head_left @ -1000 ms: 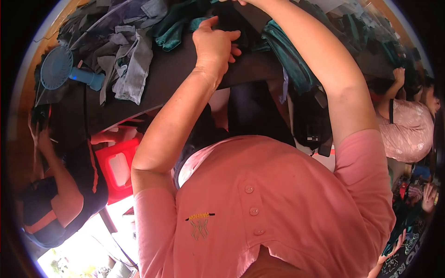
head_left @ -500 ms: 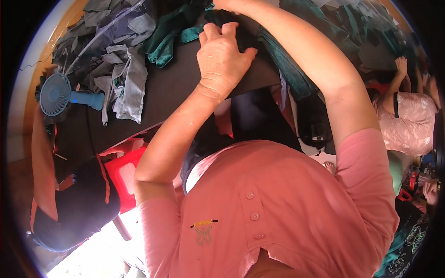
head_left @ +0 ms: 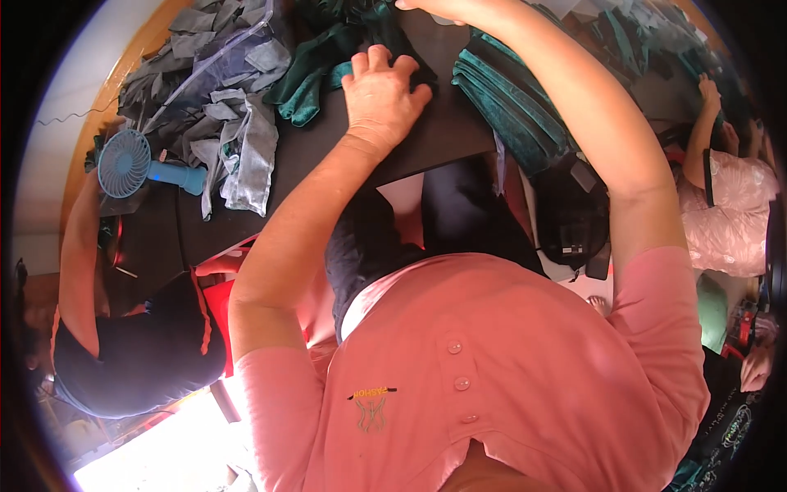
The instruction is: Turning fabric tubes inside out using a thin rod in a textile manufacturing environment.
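My left hand (head_left: 384, 97) lies palm down over the dark tabletop, its fingers spread and slightly bent, thumb apart. Its fingertips reach the edge of a dark green velvety cloth piece (head_left: 305, 97). My right hand (head_left: 438, 8) is farther up at the top edge of the view, beside more green cloth. Most of its fingers are cut off there, and a small pale edge shows under it. Below my right forearm, a folded stack of green velvet pieces (head_left: 508, 102) hangs over the table's near edge.
Grey cloth strips (head_left: 246, 156) and a clear plastic bag (head_left: 238, 49) lie to the left. A blue handheld fan (head_left: 127, 164) stands near them. People sit on both sides: one in a dark top (head_left: 139, 353), another in pink patterned clothing (head_left: 730, 217). A black bag (head_left: 570, 217) is below the table edge.
The whole view has shifted a little. My left hand's fingers are more bent over the cloth edge; my right hand has moved slightly farther out past the top edge.
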